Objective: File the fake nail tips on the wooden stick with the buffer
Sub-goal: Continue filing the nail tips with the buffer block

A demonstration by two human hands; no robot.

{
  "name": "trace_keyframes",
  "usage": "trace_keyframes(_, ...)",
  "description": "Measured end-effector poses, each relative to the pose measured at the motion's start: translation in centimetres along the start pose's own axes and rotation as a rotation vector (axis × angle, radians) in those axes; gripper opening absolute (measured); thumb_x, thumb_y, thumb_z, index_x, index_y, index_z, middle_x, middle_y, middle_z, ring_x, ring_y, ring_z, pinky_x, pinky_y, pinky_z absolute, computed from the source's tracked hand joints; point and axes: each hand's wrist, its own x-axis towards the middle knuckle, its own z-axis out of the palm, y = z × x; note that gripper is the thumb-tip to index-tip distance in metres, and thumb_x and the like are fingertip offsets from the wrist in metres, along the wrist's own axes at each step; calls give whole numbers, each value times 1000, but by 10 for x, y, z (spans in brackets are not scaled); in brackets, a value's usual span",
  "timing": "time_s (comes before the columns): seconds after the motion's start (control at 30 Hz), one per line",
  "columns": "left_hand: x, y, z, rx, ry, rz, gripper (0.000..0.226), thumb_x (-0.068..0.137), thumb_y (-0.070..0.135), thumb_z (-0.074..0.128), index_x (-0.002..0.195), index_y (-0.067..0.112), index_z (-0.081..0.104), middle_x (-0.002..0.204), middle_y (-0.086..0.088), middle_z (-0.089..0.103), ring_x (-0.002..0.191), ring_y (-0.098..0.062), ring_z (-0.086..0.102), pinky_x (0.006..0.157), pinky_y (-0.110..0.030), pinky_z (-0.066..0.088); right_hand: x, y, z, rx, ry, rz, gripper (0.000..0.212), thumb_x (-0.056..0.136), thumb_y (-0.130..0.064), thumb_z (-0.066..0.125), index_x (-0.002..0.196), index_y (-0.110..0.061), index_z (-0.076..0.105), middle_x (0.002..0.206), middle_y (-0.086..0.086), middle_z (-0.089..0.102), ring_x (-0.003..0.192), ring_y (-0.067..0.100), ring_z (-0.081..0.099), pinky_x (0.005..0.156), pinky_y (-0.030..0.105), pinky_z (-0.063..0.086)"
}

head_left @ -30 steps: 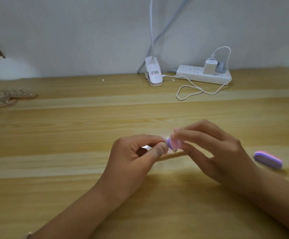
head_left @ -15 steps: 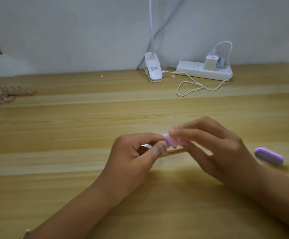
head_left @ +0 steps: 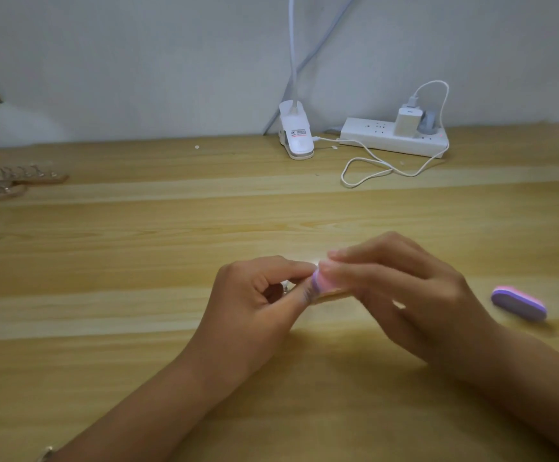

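While filing proceeds: wooden stick (head_left: pixel 333 296) pinched in left hand (head_left: pixel 258 295), buffer (head_left: pixel 323 281) in right hand (head_left: pixel 404 288).
Risk: stick twisted loose if buffer is pressed hard.

Blurred buffer (head_left: pixel 325 282) — wooden stick (head_left: pixel 331 297) mostly hidden.

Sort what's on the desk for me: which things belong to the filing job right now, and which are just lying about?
In the job: buffer, held by the right hand; stick, pinched by the left hand.
Lying about: second buffer, spare sticks at far left, lamp clip, power strip, charger, cable.
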Motion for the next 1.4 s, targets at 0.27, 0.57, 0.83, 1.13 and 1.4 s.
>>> trace_keyframes(0.27, 2, 8, 0, 164, 51, 88, 9, 86, 23, 71, 91, 20, 79, 58, 25, 50, 50, 2, 43, 55, -7, 29, 2, 0, 0, -1, 7, 7, 31, 88, 9, 64, 115, -4, 73, 106, 13, 70, 97, 27, 69, 82, 34, 54)
trace_keyframes(0.57, 1, 6, 0, 10, 27, -2, 10, 85, 20, 70, 88, 21, 79, 69, 13, 66, 49, -3, 42, 49, -19, 34, 1, 3, -4, 35, 43, 37, 22, 92, 4, 64, 109, -5, 74, 105, 10, 69, 99, 20, 68, 84, 33, 54)
trace_keyframes(0.83, 2, 6, -2, -213, 19, -150, 11, 83, 19, 67, 87, 20, 77, 78, -8, 72, 62, -40, 61, 65, -56, 53, -1, -1, -5, 4, 57, 20, 19, 88, 2, 67, 105, -4, 75, 103, 10, 69, 97, 22, 69, 82, 35, 54)
trace_keyframes(1.13, 3, 5, -3, -304, -19, -168, 10, 86, 12, 70, 87, 4, 78, 81, -7, 75, 77, -11, 70, 71, -19, 55, 0, -3, -6, 1, 65, 36, 18, 89, 2, 69, 104, -4, 75, 103, 8, 69, 99, 17, 68, 85, 33, 54)
trace_keyframes(1.4, 3, 8, -1, -367, -28, -146, 18, 85, 11, 65, 85, -4, 75, 68, 2, 72, 61, 2, 64, 62, -8, 48, 1, -2, -5, 14, 72, 46, 13, 91, -1, 69, 102, -4, 75, 102, 8, 69, 99, 14, 67, 86, 30, 54)
